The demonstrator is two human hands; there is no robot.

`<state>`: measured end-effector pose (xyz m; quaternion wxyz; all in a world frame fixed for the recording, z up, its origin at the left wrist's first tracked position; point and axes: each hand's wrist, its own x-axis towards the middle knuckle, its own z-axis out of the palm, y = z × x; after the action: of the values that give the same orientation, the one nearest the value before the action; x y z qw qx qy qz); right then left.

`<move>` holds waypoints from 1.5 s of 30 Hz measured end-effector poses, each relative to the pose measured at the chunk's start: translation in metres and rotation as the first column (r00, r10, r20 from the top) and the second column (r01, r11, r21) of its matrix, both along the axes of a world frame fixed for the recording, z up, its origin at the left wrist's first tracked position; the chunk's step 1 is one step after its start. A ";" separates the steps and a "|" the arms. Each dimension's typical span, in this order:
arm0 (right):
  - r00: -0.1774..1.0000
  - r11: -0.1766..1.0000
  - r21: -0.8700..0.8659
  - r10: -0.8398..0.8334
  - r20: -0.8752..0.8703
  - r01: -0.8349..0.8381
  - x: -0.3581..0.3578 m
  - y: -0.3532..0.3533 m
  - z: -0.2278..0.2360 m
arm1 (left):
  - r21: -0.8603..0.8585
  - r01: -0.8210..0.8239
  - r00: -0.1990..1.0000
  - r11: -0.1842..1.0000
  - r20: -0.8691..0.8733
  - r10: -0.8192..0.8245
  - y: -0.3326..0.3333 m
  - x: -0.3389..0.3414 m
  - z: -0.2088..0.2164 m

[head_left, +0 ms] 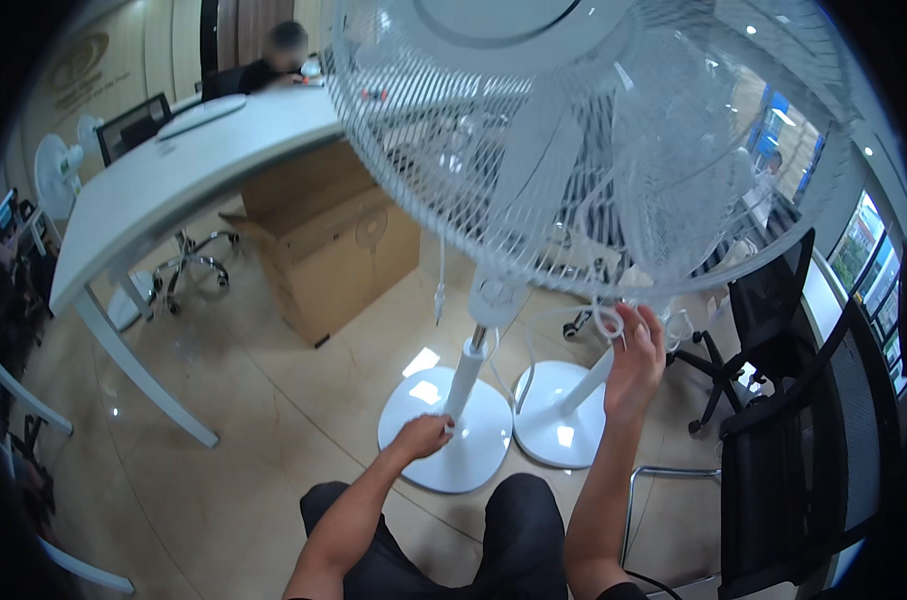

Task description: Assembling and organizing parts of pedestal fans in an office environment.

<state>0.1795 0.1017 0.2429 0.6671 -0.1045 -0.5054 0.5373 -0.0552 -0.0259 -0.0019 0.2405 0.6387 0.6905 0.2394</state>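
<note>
A white pedestal fan (493, 297) stands right in front of me, its big wire-caged head filling the upper middle. Its pole (465, 378) rises from a round white base (413, 400). Low on that pole, just above the base, my left hand (421, 437) is closed around it. My right hand (638, 355) is raised under the cage with curled fingers pinching a looped white cord (607, 322). Beside the first base stands a second round white base (548, 400) with its own pole, close to my right forearm. A white plug (439, 300) dangles on a cord left of the front pole.
An open cardboard box (338, 270) stands on the tiled floor under a long white table (203, 150). Black office chairs (793, 430) crowd the right side. Another white fan (55, 175) is at the far left. A person (278, 65) sits behind the table.
</note>
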 end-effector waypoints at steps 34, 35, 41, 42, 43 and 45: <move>0.812 0.045 -0.838 0.227 0.538 0.544 0.177 -0.183 0.048 | -0.860 -0.483 0.332 0.167 -0.004 0.943 -0.419 0.013 0.311; 0.789 -0.008 -0.820 0.279 0.547 0.572 0.177 -0.188 0.048 | -0.859 -0.486 0.290 0.162 0.016 0.957 -0.421 0.024 0.325; 0.765 0.098 -0.847 0.386 0.516 0.522 0.148 -0.186 0.040 | -0.897 -0.391 0.255 0.205 0.108 0.961 -0.467 0.061 0.323; 0.747 0.128 -0.840 0.403 0.529 0.527 0.144 -0.182 0.039 | -0.906 -0.398 0.285 0.144 0.027 0.958 -0.454 0.064 0.340; 0.733 0.167 -0.839 0.419 0.536 0.518 0.134 -0.181 0.041 | -0.898 -0.417 0.245 0.140 0.038 0.969 -0.463 0.057 0.337; 0.706 0.231 -0.830 0.440 0.555 0.508 0.108 -0.172 0.052 | -0.927 -0.364 0.233 0.089 0.002 0.972 -0.479 0.031 0.318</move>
<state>0.2877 -0.0700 0.2947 0.2119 -0.7031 -0.2660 0.6245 -0.0247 -0.5047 0.3163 0.5534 -0.1268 0.7990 0.1979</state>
